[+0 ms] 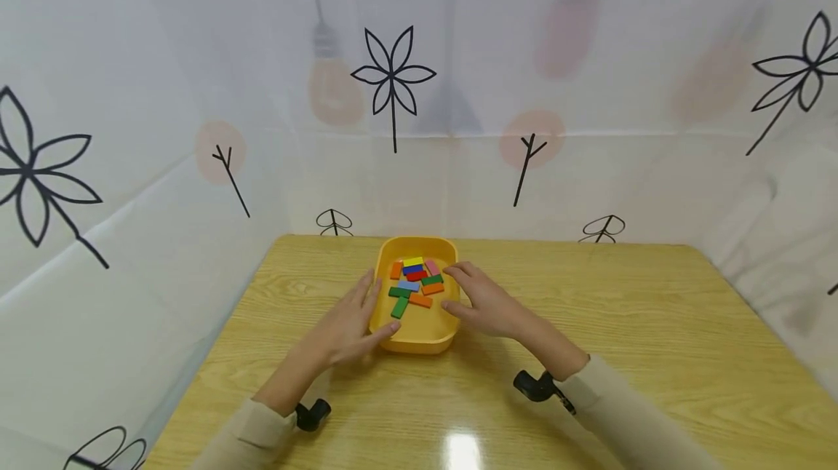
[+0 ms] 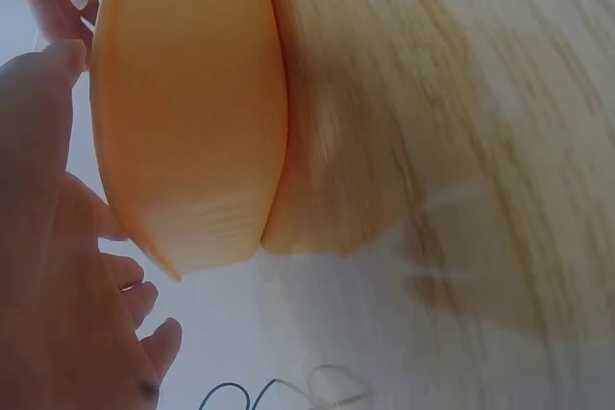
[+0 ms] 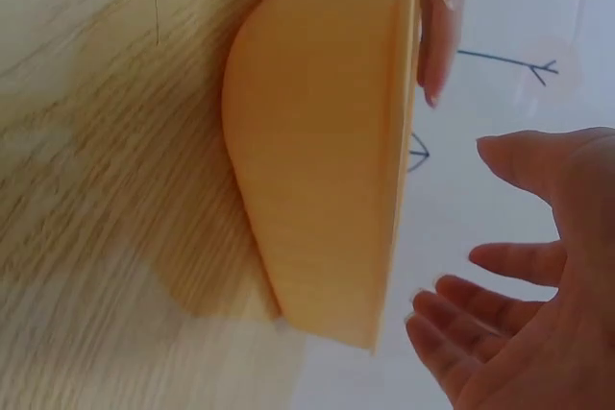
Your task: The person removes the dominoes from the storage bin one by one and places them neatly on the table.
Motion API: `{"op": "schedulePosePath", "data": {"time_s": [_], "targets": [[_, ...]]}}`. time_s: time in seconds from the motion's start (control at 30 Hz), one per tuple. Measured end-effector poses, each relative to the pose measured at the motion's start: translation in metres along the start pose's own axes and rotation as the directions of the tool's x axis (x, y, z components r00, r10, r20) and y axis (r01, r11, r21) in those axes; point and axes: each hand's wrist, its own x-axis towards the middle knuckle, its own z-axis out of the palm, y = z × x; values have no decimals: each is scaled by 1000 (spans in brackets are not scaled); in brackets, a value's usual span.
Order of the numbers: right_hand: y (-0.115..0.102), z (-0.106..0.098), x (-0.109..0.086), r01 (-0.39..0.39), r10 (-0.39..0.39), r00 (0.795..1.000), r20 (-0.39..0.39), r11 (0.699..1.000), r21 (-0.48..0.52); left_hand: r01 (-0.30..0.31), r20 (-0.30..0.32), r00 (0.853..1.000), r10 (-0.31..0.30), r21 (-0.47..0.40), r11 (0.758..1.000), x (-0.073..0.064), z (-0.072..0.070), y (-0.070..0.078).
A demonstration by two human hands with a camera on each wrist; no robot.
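Observation:
A yellow plastic tray (image 1: pixel 419 347) with rounded corners stands on the wooden table. Inside it lie several small flat blocks, among them a yellow block (image 1: pixel 413 262), a pink block (image 1: pixel 432 267), a light blue block (image 1: pixel 409 286) and a green block (image 1: pixel 400 308). My left hand (image 1: pixel 343 328) is spread along the tray's left side, its thumb at the near left corner by the rim. At the right side, my right hand (image 1: pixel 487 303) has its fingertips over the rim, thumb apart from the fingers. In the right wrist view the right hand (image 3: pixel 538 266) holds nothing.
The light wooden table (image 1: pixel 589 310) extends to both sides of the tray. Behind it hangs a white cloth (image 1: pixel 458 186) printed with dark flowers and twigs. Black wrist cameras sit at both cuffs, the left camera (image 1: pixel 313 415) and the right camera (image 1: pixel 535 385).

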Motion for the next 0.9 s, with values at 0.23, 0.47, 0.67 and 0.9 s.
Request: {"op": "schedulePosePath", "data": {"time_s": [0.23,0.47,0.67,0.9], "targets": [[-7,8,6,-54,53,998,35,998,42,-3,17,1000,3,0,1000,1,5,3],[-14,18,18,-86,85,996,35,996,22,10,29,1000,-10,-2,1000,0,6,5],[-18,31,33,-126,125,992,17,992,14,26,43,999,-27,24,999,0,3,8],[-22,47,47,-157,157,988,0,987,33,32,42,999,-35,53,998,-1,2,10]]}}
